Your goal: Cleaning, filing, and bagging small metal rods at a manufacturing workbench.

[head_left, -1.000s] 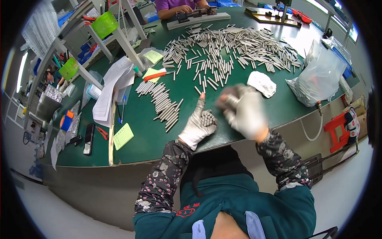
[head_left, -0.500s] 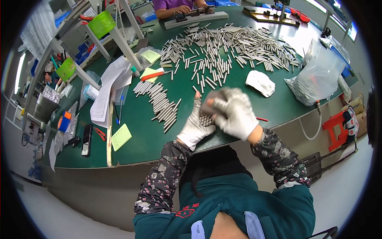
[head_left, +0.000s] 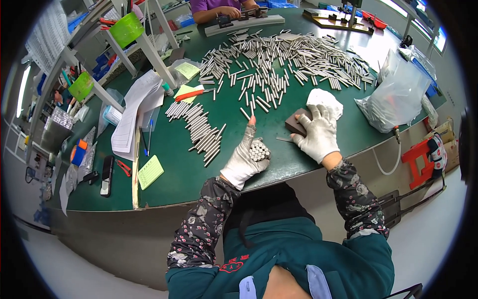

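Rods sit bundled in curled left fingers (right fingers spread over brown block).

White gloves on both hands, silver rods, brown block, green surface, floral dark sleeves, yellow-green notes.

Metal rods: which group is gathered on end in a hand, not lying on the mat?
The bundle of rods gripped in the left hand, round ends facing up; all others lie flat.
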### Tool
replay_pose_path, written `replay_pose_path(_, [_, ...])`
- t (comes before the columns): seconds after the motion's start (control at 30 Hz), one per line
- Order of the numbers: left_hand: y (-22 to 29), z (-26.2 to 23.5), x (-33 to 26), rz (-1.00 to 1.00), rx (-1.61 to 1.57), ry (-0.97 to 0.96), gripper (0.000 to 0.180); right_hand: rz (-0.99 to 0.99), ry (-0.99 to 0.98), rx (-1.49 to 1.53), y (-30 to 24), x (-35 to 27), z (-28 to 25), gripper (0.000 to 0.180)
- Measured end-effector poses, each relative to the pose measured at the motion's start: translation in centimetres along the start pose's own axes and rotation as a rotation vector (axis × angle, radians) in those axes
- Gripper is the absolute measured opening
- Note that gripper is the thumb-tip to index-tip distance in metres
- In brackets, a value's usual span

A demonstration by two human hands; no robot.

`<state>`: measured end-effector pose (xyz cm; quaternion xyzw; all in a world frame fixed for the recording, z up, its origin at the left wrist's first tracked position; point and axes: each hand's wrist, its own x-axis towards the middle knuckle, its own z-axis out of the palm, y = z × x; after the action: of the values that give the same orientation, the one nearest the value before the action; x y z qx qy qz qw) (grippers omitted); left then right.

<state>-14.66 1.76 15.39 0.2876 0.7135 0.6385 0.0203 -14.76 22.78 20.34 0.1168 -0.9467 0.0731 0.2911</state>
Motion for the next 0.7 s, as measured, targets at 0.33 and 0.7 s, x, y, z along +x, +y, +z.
replay_pose_path(0.33, [-1.4,0.5,-0.1,0.081,-0.183,0.002,0.096,-0.152,-0.136,0.693,-7.6,0.0,1.9,0.046])
replay_pose_path(0.7, [0.7,-1.5,-1.7,-0.188,0.309,-0.005,0.071,-0.32,-0.279,0.529,-8.5,0.2,1.6,0.046])
